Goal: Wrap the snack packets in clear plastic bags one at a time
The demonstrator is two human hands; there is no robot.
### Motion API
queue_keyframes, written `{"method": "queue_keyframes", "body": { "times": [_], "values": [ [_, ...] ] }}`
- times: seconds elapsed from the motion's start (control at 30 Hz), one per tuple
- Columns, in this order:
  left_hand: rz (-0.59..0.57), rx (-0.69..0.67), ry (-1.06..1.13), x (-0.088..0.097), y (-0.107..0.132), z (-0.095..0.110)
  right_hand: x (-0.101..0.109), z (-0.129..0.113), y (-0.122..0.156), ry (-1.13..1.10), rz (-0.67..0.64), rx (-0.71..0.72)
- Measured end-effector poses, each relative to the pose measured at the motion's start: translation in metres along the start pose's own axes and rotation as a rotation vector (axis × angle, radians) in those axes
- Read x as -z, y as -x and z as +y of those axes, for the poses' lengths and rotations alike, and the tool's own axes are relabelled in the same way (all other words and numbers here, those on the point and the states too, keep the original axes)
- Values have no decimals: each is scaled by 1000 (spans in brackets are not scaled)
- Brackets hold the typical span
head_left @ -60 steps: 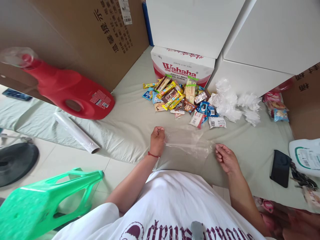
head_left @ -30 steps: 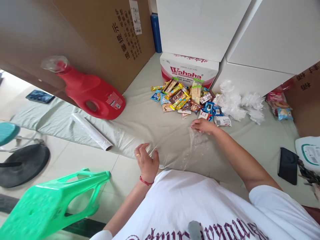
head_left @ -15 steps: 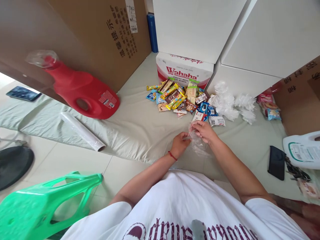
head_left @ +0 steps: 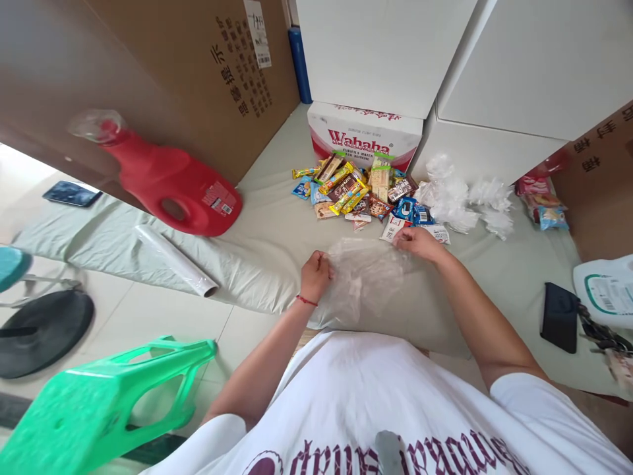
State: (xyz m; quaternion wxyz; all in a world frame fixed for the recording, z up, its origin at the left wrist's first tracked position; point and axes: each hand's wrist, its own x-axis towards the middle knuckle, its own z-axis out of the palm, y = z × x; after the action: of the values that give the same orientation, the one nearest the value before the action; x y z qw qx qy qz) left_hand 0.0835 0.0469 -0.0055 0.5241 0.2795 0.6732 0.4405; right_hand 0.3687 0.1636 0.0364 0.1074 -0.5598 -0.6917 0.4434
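Observation:
My left hand (head_left: 315, 275) and my right hand (head_left: 418, 241) each pinch one side of a clear plastic bag (head_left: 363, 277), holding it spread between them above the pale sheet (head_left: 277, 244) on the floor. My right hand is close to the nearest packets of a heap of wrapped snacks (head_left: 353, 191). A red string circles my left wrist. Both hands are closed on the bag's edges.
A Wahaha box (head_left: 366, 135) stands behind the snacks, with crumpled clear bags (head_left: 459, 198) to its right. A red jug (head_left: 168, 181) and a roll of film (head_left: 175, 260) lie at left. A green stool (head_left: 99, 402), a black wallet (head_left: 558, 316) and white cabinets (head_left: 494, 86) surround the spot.
My hands, which were together over the bunched bag half a second ago, have drawn apart. The bag is now stretched wide between them.

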Motion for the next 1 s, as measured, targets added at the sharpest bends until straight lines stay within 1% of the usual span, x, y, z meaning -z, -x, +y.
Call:
{"method": "queue_keyframes", "body": {
  "times": [0.07, 0.1, 0.13, 0.17, 0.2, 0.23, 0.3, 0.33, 0.4, 0.47, 0.5, 0.57, 0.6, 0.63, 0.73, 0.8, 0.87, 0.93, 1.0],
  "values": [
    [25, -4, -67, 5, -8, 0, -6, -10, -9, 221, 267, 91],
    [29, 11, -72, 7, -11, 0, -9, -17, -8, 313, 402, 156],
    [28, 30, -72, 8, -13, 0, -13, -23, -3, 380, 524, 231],
    [27, 49, -74, 9, -15, 0, -17, -29, 7, 423, 618, 312],
    [23, 69, -72, 9, -15, 0, -22, -33, 19, 445, 664, 392],
    [19, 88, -68, 9, -16, 0, -28, -36, 34, 452, 658, 466],
    [9, 120, -56, 9, -15, 1, -43, -35, 65, 455, 525, 580],
    [2, 134, -50, 9, -15, 2, -50, -31, 79, 459, 457, 609],
    [-20, 163, -42, 10, -17, 5, -64, -19, 98, 453, 438, 596],
    [-48, 193, -43, 11, -19, 9, -75, -4, 105, 453, 457, 559],
    [-62, 206, -47, 12, -21, 11, -80, 3, 104, 473, 431, 554],
    [-83, 225, -62, 15, -26, 15, -87, 15, 101, 543, 319, 562],
    [-87, 230, -72, 17, -29, 18, -90, 20, 99, 576, 276, 555],
    [-87, 230, -81, 19, -32, 20, -92, 24, 98, 597, 263, 537],
    [-71, 203, -104, 25, -40, 27, -94, 34, 108, 589, 325, 497],
    [-68, 176, -115, 29, -45, 31, -94, 41, 125, 568, 357, 506],
    [-75, 161, -125, 32, -47, 33, -95, 46, 146, 549, 354, 514],
    [-84, 164, -133, 33, -48, 33, -99, 48, 166, 533, 323, 506],
    [-94, 186, -136, 33, -48, 31, -100, 44, 182, 512, 250, 495]
  ]
}}
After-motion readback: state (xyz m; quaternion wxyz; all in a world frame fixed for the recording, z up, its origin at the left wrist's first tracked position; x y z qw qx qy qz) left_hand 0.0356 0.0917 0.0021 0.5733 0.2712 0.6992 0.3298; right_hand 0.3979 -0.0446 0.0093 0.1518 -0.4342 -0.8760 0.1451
